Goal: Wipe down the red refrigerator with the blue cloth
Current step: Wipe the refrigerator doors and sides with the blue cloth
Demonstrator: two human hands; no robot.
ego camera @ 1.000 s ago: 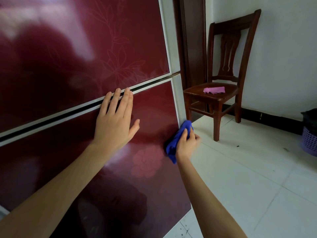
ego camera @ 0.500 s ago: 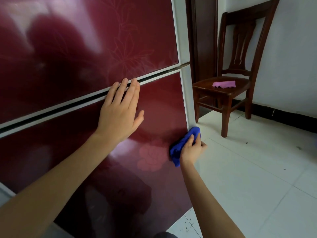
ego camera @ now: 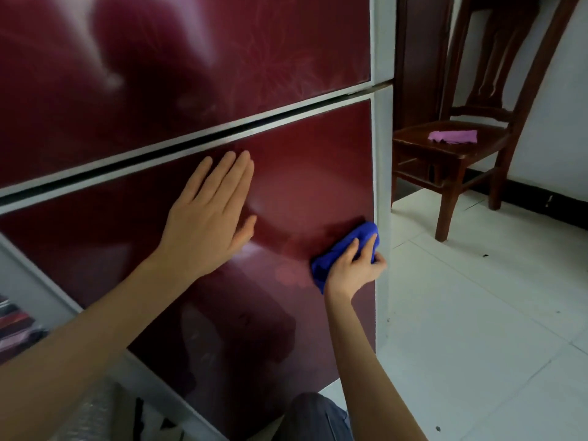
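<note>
The red refrigerator (ego camera: 302, 173) fills the left of the view, glossy, with white trim and a gap between its upper and lower doors. My left hand (ego camera: 210, 214) lies flat on the lower door just below that gap, fingers straight and together. My right hand (ego camera: 354, 268) grips the bunched blue cloth (ego camera: 346, 246) and holds it against the lower door beside the right white edge strip.
A dark wooden chair (ego camera: 451, 148) stands right of the refrigerator against the white wall, with a pink cloth (ego camera: 453, 136) on its seat. White tiled floor (ego camera: 477, 329) spreads to the right. My knee (ego camera: 315, 415) shows at the bottom.
My right hand with the blue cloth has slid down along the door's right edge. My left hand has dropped slightly below the door gap, and the view has shifted lower and left.
</note>
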